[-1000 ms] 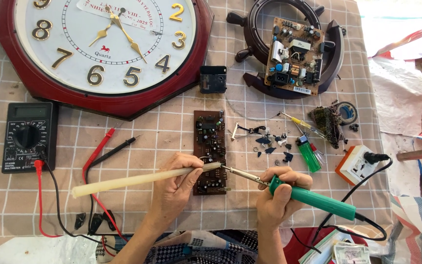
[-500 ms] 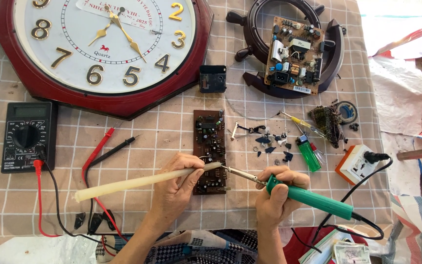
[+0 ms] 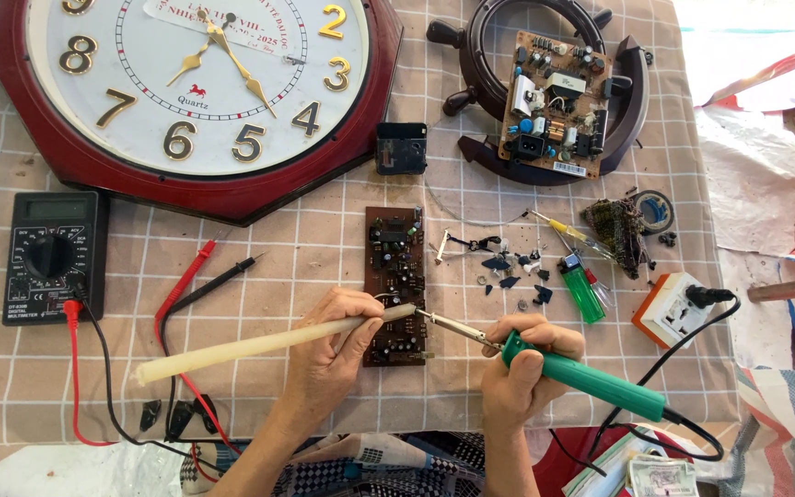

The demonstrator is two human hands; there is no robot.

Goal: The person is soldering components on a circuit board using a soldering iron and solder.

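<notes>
A long pale stick [image 3: 268, 342] is gripped in the left hand [image 3: 333, 354], fingers closed around it near its right end, and its tip is laid against the lower part of a dark brown circuit board [image 3: 395, 283] that lies flat on the checked cloth of the surface [image 3: 305, 253]. A green-handled soldering iron [image 3: 563, 370] is gripped in the right hand [image 3: 522, 368], fingers wrapped around the front of the handle, and its metal tip is brought to the board just beside the end of the stick. The iron's black cord is led off to the right toward a white and orange socket block [image 3: 672, 309], into which a black plug is fitted. To the left of the board a red probe and a black probe [image 3: 197, 281] are laid, wired to a black multimeter [image 3: 52, 256] near the left edge. Above, a large wall clock [image 3: 193, 87] with a dark red frame is laid face up, with a small black clock movement [image 3: 401, 148] just beside it. At upper right a second circuit board [image 3: 556, 97] is set inside a ship's-wheel frame. Small loose parts and a green lighter [image 3: 583, 293] are scattered to the right of the brown board.
</notes>
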